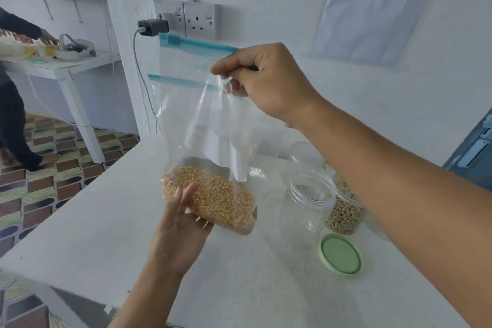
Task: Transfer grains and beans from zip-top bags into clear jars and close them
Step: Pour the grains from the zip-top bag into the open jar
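Zip-top bag [202,120] held in the air above the table [106,221], long axis near vertical, leaning slightly: mouth up at 12 o'clock, load of yellow kernels [213,200] settled at the bottom. Both blue zip strips stand apart, so the mouth reads as open.

Right hand [269,80] pinches the top right corner of the bag, fingers curled round the film just below the zip. Left hand [183,224] supports the kernel end from beneath, fingers spread against the plastic.

Empty jar [308,202], lid off, stands on the table at 3 o'clock from the kernels, close by, on the right hand's side. A jar of pale beans [346,213] sits just behind it; green lid [340,254] lies flat at 5 o'clock.

Judgement: pouring needs the mouth swung down rightward to the empty jar.
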